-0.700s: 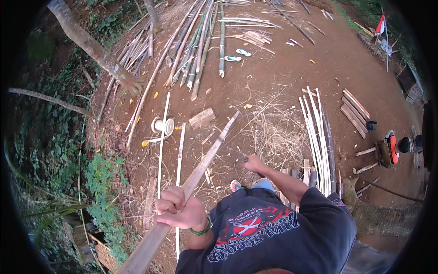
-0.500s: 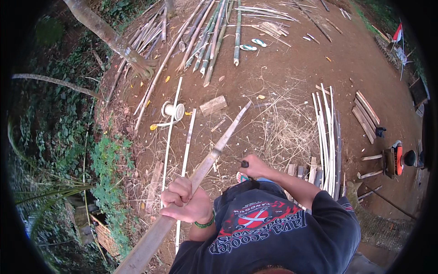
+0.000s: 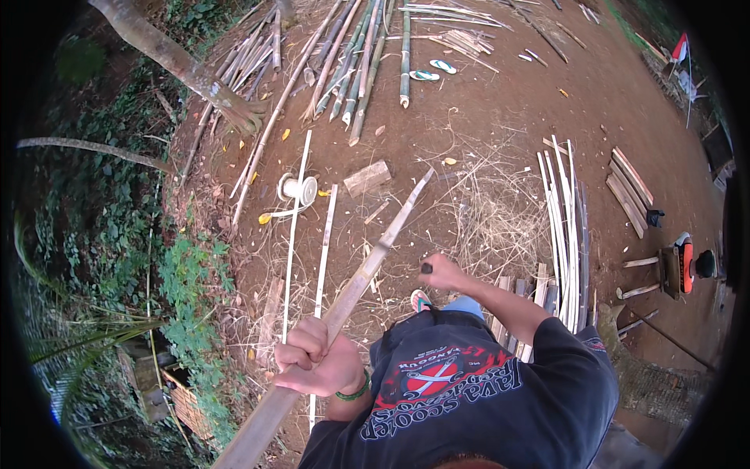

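My left hand (image 3: 312,363) is closed around a long split bamboo pole (image 3: 367,266) that slants from the lower left up to a pointed tip near the middle of the bare ground. My right hand (image 3: 441,272) is lower and further out, gripping a dark tool handle (image 3: 426,268); its blade is hidden. A green band circles my left wrist. My dark printed shirt (image 3: 469,391) fills the bottom of the view, with a sandalled foot (image 3: 420,299) just below the right hand.
Thin bamboo strips (image 3: 322,242) and a white spool (image 3: 299,188) lie left of the pole, a wood block (image 3: 367,178) beyond. Bamboo poles (image 3: 355,55) are piled at the top, split slats (image 3: 564,227) and shavings to the right, a tree trunk (image 3: 180,66) and greenery left.
The view has shifted slightly downward. My left hand has slid a little along the pole and my right hand has dropped closer to my body with the tool.
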The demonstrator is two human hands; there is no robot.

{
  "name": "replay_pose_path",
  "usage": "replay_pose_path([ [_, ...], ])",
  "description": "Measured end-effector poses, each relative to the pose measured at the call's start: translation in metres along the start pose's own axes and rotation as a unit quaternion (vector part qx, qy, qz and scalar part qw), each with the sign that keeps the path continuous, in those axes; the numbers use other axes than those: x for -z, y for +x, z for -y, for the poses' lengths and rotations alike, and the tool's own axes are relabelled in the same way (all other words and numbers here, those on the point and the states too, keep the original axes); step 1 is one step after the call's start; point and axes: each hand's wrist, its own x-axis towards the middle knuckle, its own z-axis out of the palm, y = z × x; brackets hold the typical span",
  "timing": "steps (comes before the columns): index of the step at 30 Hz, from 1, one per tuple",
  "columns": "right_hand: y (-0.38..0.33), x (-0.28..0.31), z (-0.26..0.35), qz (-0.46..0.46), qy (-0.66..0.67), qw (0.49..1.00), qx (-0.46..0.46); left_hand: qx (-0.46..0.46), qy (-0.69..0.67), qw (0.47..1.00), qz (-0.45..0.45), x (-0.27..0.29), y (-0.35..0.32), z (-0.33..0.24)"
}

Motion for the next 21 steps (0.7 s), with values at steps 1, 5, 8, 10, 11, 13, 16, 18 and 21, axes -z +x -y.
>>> replay_pose_path([
  [1,-0.002,0.004,0.003,0.006,-0.020,0.999,0.041,-0.001,0.010,1.000,-0.003,-0.001,0.001,0.000],
  [5,0.037,-0.014,-0.081,-0.071,-0.073,0.994,-0.044,0.006,0.029,1.000,0.008,-0.005,0.006,0.000],
  [8,0.059,-0.012,-0.150,-0.146,-0.082,0.967,-0.193,0.004,0.038,0.999,0.004,-0.005,0.003,-0.003],
  [10,0.066,-0.009,-0.138,-0.133,-0.076,0.972,-0.180,0.002,0.033,0.999,0.009,-0.001,0.011,0.001],
  [11,0.049,0.002,-0.100,-0.085,-0.084,0.984,-0.131,-0.001,0.034,0.999,-0.007,0.006,0.011,0.001],
  [13,0.029,0.004,-0.079,-0.021,-0.082,0.996,0.016,0.002,0.024,1.000,-0.012,0.010,0.010,0.000],
  [16,0.032,0.003,-0.090,-0.045,-0.057,0.995,0.064,0.015,0.015,1.000,0.017,0.010,0.018,0.002],
  [18,0.060,0.003,-0.106,-0.101,-0.030,0.984,-0.146,0.010,0.031,0.999,0.016,0.012,0.015,0.000],
  [21,0.092,-0.004,-0.151,-0.131,-0.083,0.941,-0.301,0.032,-0.004,0.999,0.009,0.000,0.012,-0.003],
])
